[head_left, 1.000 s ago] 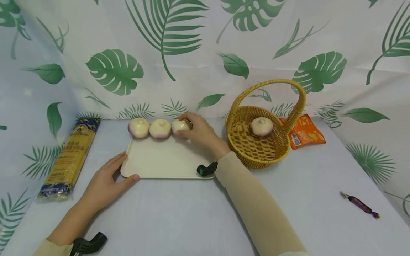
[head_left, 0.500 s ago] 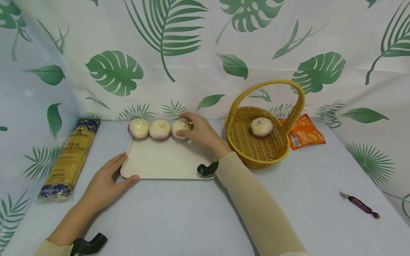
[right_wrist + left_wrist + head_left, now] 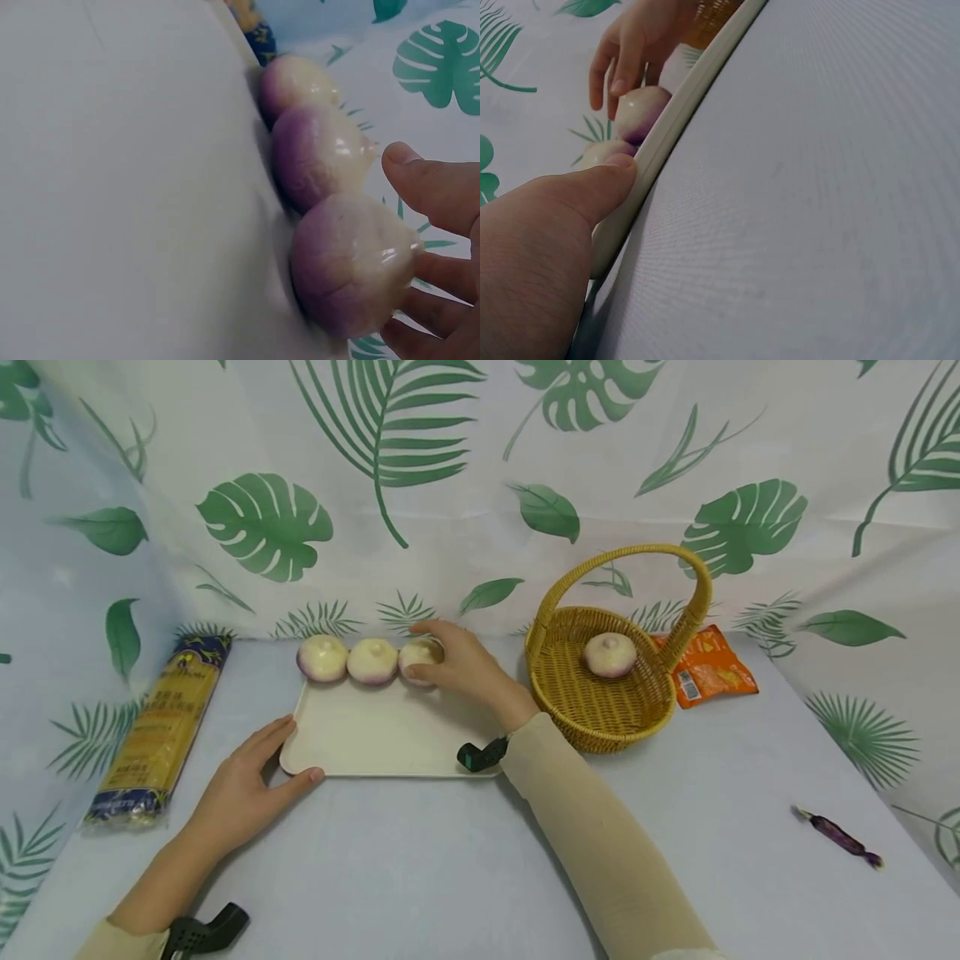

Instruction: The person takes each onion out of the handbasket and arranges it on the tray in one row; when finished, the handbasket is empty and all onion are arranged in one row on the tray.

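Observation:
Three purple-and-white onions stand in a row along the far edge of a cream tray [image 3: 375,735]: a left onion [image 3: 322,657], a middle onion [image 3: 372,661] and a right onion [image 3: 352,266]. My right hand [image 3: 468,672] is around the right onion, fingers loosely spread. In the right wrist view its thumb [image 3: 427,184] stands off the onion while the other fingertips are close by the onion's pointed top. My left hand [image 3: 240,789] rests at the tray's near left corner, fingers along the left side. Its thumb [image 3: 604,180] lies on the front rim.
A yellow wicker basket [image 3: 600,742] with a tall handle stands right of the tray, holding another onion [image 3: 610,654]. Behind it lies an orange snack bag [image 3: 712,670]. A spaghetti pack [image 3: 161,727] lies at left, and a purple-wrapped candy [image 3: 840,835] at far right.
Both hands and the onions keep nearly the same places. The whole head view shifts very slightly.

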### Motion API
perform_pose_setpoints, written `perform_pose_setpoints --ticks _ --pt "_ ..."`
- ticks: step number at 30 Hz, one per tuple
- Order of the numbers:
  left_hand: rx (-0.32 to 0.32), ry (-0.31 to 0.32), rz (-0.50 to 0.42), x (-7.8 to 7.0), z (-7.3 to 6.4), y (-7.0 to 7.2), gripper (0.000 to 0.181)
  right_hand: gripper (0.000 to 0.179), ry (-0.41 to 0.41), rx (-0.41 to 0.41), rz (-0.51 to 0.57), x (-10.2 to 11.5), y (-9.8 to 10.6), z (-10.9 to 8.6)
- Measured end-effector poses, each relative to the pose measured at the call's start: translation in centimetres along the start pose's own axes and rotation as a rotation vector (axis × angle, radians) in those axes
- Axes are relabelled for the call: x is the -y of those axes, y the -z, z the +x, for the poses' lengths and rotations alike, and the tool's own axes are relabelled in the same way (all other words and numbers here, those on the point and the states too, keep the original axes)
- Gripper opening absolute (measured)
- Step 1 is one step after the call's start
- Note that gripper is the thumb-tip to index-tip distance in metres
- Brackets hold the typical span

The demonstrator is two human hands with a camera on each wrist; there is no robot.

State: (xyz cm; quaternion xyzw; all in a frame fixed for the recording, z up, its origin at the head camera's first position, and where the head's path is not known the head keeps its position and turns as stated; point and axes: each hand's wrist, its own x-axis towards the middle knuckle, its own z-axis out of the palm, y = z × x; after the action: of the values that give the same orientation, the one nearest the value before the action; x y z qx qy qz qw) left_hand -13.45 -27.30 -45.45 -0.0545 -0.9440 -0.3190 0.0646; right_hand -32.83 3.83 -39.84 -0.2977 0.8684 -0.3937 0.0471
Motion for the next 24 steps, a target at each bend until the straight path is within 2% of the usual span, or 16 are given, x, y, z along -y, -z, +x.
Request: perform_pose_setpoints --ticks 5,14,24 --pt "-0.011 -0.02 -0.004 -0.1 0.3 0.1 0.098 0.067 0.029 -0.007 -0.003 1.2 0.6 -0.3" --pt "-0.009 -0.02 -0.012 -0.1 0.2 -0.2 0.097 0.068 0.08 -0.005 0.014 3.5 1.5 -1.2" --pt "-0.018 -0.019 0.0 0.2 0.0 -0.3 0.098 0.067 0.231 -0.008 -0.042 6.7 2.6 -2.7"
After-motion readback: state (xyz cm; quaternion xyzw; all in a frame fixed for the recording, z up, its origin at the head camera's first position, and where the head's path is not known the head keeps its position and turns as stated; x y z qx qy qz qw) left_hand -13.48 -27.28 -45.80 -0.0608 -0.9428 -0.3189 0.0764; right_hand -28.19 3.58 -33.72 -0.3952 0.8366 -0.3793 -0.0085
